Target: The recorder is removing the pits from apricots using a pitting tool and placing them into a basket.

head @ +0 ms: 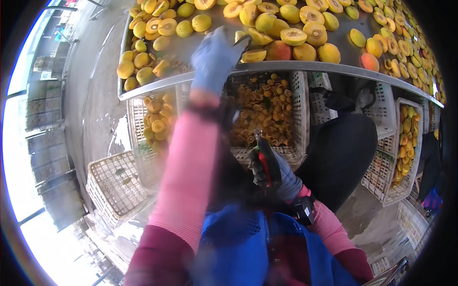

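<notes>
Over the metal work table (200,75) reaches my left hand (214,59) in a light blue-grey glove, blurred; whether it holds anything is hidden. Halved yellow peaches (293,36), cut faces showing pits, lie with other peaches (201,23) on the table on both sides of it. My right hand (272,169), in a grey glove with a dark palm, is closed around a red-and-black-handled tool (264,164) with a metal tip. This tip points towards the crate (300,118) below the table edge, which contains small orange fruit pieces and pits (264,114).
A plastic crate (137,139) with peach halves stands left of my legs, near a gridded crate (116,178) on the wet floor. To the right, another crate (417,143) contains peach halves. Further crates (383,107) stand under the table; a dark-clothed person (429,161) is at the far right.
</notes>
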The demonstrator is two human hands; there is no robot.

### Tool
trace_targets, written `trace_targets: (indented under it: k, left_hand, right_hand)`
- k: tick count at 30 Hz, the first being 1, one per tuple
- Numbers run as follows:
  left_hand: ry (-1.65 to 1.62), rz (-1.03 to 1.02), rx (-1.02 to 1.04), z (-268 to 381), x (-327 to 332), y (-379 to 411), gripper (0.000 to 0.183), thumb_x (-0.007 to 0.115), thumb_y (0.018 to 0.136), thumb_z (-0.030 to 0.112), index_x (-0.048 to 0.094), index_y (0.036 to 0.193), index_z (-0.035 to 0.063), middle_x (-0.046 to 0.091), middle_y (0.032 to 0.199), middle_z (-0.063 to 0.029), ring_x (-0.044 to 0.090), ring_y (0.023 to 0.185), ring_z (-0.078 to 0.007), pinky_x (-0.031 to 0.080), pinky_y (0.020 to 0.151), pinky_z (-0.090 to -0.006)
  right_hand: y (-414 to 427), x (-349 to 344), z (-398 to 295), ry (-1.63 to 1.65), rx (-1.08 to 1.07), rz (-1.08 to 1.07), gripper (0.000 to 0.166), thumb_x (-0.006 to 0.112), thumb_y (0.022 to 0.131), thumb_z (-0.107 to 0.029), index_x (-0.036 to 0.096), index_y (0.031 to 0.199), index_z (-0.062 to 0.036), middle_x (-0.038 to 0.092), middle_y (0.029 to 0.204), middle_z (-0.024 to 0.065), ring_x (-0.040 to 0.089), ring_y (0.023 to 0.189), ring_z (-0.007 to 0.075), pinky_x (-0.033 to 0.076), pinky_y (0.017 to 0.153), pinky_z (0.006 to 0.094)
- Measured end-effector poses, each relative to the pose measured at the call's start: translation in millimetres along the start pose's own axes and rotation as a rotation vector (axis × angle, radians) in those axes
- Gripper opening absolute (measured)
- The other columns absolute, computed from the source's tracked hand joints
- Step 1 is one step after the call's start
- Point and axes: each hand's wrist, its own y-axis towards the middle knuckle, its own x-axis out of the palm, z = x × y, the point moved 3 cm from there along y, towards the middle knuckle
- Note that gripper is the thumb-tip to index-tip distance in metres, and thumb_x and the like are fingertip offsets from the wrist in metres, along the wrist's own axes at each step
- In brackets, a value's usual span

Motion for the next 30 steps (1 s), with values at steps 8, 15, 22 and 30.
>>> trace_targets:
  k: [8,15,22,30]
  left_hand:
    - [-0.304,-0.137,0.157,11.1,7.5,2.4,0.056,0.079,0.060,0.038,0.060,0.105,0.0106,0.055,0.104,-0.0145,0.056,0.097,-0.0297,0.046,0.084,-0.0402]
    - [-0.330,-0.333,0.460,33.3,-29.8,-125.6,0.074,0.081,0.050,0.021,0.055,0.118,0.0043,0.054,0.100,-0.0132,0.055,0.094,-0.0285,0.044,0.085,-0.0341]
    - [-0.524,-0.531,0.474,8.0,-44.8,-146.2,0.059,0.078,0.055,0.019,0.062,0.111,0.0048,0.056,0.107,-0.0177,0.057,0.097,-0.0325,0.046,0.084,-0.0363]
    - [-0.564,-0.024,0.102,5.7,-56.0,-167.0,0.036,0.050,0.083,0.003,0.050,0.118,-0.0049,0.060,0.099,-0.0152,0.061,0.085,-0.0227,0.049,0.074,-0.0298]
  right_hand:
    - [8.1,-25.8,-31.3,0.019,-0.254,0.206,0.044,0.046,0.091,-0.049,0.054,0.091,-0.0066,0.050,0.062,0.0013,0.044,0.041,0.0103,0.037,0.037,0.0246]
    - [-18.4,15.8,-65.5,0.092,-0.301,0.171,0.034,0.051,0.090,-0.040,0.052,0.099,-0.0063,0.050,0.065,0.0019,0.044,0.043,0.0089,0.036,0.038,0.0230]
    - [-17.1,12.5,-46.4,0.024,-0.189,-0.154,0.028,0.054,0.089,-0.026,0.049,0.109,-0.0067,0.055,0.077,0.0012,0.043,0.046,0.0048,0.035,0.038,0.0180]
    - [-22.0,35.2,-29.6,0.065,-0.234,-0.061,0.027,0.055,0.088,-0.026,0.050,0.107,-0.0069,0.056,0.077,0.0022,0.044,0.046,0.0055,0.036,0.038,0.0196]
